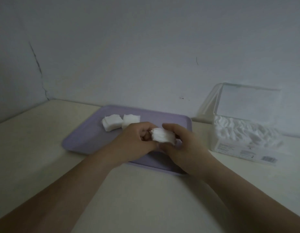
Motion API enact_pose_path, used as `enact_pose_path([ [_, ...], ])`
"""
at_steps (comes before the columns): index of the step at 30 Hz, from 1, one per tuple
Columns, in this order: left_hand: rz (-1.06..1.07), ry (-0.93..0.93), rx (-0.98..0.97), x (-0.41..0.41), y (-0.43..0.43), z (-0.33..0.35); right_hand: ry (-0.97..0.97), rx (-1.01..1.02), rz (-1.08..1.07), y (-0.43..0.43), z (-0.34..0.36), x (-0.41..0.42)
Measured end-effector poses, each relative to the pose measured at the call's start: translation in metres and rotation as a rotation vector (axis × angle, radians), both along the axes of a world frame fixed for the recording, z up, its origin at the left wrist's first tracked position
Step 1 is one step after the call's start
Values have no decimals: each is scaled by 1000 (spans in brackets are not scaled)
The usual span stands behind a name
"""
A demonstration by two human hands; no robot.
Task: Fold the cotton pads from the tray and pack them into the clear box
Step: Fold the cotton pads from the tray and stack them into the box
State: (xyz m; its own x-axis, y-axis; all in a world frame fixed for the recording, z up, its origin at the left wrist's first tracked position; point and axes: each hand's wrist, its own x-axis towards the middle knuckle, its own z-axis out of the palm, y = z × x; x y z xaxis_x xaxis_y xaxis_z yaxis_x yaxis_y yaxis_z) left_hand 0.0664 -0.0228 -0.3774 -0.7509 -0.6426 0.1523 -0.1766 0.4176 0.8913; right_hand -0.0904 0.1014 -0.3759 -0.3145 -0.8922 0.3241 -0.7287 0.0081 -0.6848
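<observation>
Cotton pads, a small white bundle of them, sit between both hands just above the near right part of the lilac tray. The left grip pinches one end with curled fingers, and the right grip curls round the other end. Whether the fold is finished I cannot tell, as the bundle is blurred. Two more stacks wait on the tray, one just beyond the left grip and the other further to its left. The clear box, well off to the right of the right grip, has its lid raised and looks nearly full of white pads. So I judge most of the packing done, with this bundle and two stacks left. Everything rests on a pale cream worktop against a dim, plain wall marked by a crack far to the left.
</observation>
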Motion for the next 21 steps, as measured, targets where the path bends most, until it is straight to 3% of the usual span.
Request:
enact_pose_path([
  [2,128,22,-63,1,-7,4,10,-70,-44,-1,-2,-6],
  [5,443,-156,-463,7,-25,14,-52,-122,-117,-1,-9,-8],
  [6,463,-281,-560,9,-29,15,-79,-127,-132,-1,-11,-9],
  [8,430,-519,-576,8,-28,17,-116,-158,-150,-1,-12,-9],
  [10,383,-602,-563,5,-20,16,-132,-190,-170,1,-11,-10],
  [15,250,-434,-566,8,-3,9,-241,-184,-204,1,-11,-16],
  [21,329,-80,-309,12,10,-1,-263,-165,-184,0,-14,-19],
])
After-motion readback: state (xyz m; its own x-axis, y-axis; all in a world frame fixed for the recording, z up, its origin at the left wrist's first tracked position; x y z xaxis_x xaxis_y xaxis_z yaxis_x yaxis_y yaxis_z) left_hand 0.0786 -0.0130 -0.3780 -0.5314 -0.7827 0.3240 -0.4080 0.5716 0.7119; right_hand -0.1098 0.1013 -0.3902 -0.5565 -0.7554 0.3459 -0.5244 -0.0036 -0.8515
